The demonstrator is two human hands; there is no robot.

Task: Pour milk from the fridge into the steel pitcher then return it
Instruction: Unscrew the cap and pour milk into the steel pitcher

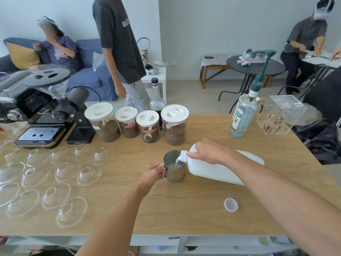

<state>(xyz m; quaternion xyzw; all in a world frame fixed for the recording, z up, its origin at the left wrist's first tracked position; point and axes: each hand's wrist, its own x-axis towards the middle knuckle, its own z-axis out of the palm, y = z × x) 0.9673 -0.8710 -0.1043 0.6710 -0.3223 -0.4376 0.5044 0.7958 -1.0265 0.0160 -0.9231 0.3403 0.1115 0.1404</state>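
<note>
A steel pitcher (175, 169) stands on the wooden table (184, 209) near its middle, with a little milk in its bottom. My left hand (153, 172) grips its handle. A white plastic milk jug (219, 169) is tipped almost flat, its open neck over the pitcher's rim, and a thin stream of milk runs into the pitcher. My right hand (206, 151) grips the jug near its neck from above. The jug's cap (230, 204) lies open side up on the table, to the front right.
Several lidded jars (174, 126) of coffee stand behind the pitcher. An espresso machine (40, 115) and grinder are at the back left, several clear dome lids (72, 213) at the left. A pump bottle (243, 115) and acrylic box (280, 115) stand at the back right. Three people are beyond the table.
</note>
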